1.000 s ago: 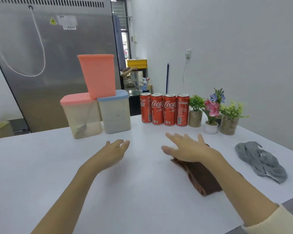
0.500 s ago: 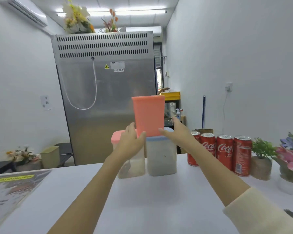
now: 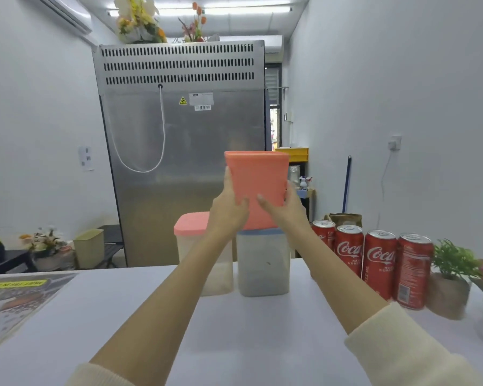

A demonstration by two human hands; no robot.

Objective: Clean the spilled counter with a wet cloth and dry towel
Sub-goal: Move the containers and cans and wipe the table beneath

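Observation:
A coral pink container (image 3: pixel 258 179) stands on top of a clear blue-lidded box (image 3: pixel 262 263) at the back of the white counter (image 3: pixel 234 330). My left hand (image 3: pixel 227 210) grips its left side, thumb on the front. My right hand (image 3: pixel 283 208) grips its right side, thumb also on the front. The brown cloth and the grey towel are out of view.
A clear pink-lidded box (image 3: pixel 195 246) stands left of the blue-lidded one. Several red cola cans (image 3: pixel 374 263) line the counter to the right, with small potted plants (image 3: pixel 449 280) beyond. A printed sheet (image 3: pixel 11 299) lies at the left. A steel fridge (image 3: pixel 184 151) rises behind.
Both hands rose from the counter near the brown cloth to the pink container and now grip it from both sides. The view tilted up, so the cloths dropped out of sight.

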